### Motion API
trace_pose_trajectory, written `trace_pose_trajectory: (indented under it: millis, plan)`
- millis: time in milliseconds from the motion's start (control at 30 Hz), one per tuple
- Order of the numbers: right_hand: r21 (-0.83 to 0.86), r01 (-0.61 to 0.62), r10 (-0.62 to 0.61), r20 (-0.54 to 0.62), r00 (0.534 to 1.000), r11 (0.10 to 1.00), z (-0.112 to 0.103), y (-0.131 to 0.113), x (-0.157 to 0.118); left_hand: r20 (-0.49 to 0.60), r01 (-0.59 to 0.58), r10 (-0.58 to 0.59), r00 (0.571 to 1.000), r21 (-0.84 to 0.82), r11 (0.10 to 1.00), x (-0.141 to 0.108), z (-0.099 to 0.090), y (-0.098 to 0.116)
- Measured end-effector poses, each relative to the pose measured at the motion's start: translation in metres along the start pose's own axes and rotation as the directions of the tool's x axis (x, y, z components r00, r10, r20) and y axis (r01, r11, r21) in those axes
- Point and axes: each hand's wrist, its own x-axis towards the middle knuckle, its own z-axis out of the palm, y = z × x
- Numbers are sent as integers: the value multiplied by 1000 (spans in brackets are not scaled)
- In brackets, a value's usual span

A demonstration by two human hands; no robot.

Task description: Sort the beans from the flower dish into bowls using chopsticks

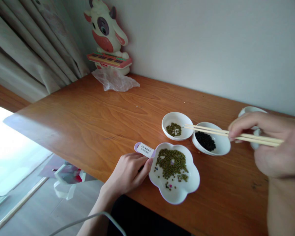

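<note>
My right hand (272, 141) grips a pair of wooden chopsticks (218, 131), which reach left across a white bowl of black beans (222, 147). Their tips are inside a second white bowl (166, 129) that has a small heap of green mung beans (174, 129); a tiny dark speck shows at the tips. My left hand (132, 172) is closed at the handle of a white flower-shaped dish (192, 183), with the thumb against its rim. Mung beans (172, 164) spread over that dish. A printed label (145, 150) is stuck on the lilac handle.
Partly hidden behind my right hand is another white bowl (252, 109). At the far back of the wooden table (108, 118) stand a cow-shaped toy keyboard (108, 42) and a crumpled plastic bag (116, 80). A grey cable (98, 214) crosses near my left forearm.
</note>
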Motion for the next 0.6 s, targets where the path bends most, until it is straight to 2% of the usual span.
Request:
trace_pose_trajectory:
  millis: [33,67,167,233,367,500,600]
  plan:
    - [-33,-8,3,-160,987,999,5,-9,4,3,3,-3,1000,-7,1000,0,0,0]
    - [-39,-18,9,-230,973,999,8,-18,8,9,3,-3,1000,-13,1000,0,0,0]
    - [69,-18,32,-215,976,997,11,-36,16,19,-2,2,1000,-24,1000,0,1,-2]
    - [146,-5,27,-151,988,989,8,-39,16,23,5,-5,1000,-30,1000,-1,3,-3]
    - [198,20,-34,69,997,980,9,-38,13,22,12,-11,1000,-42,999,-1,4,-4]
    - [138,49,-91,323,942,989,22,-41,14,35,6,-4,999,-56,998,-2,3,-5]
    - [81,41,-70,410,909,996,30,-45,16,37,10,-8,999,-58,998,-3,4,-6]
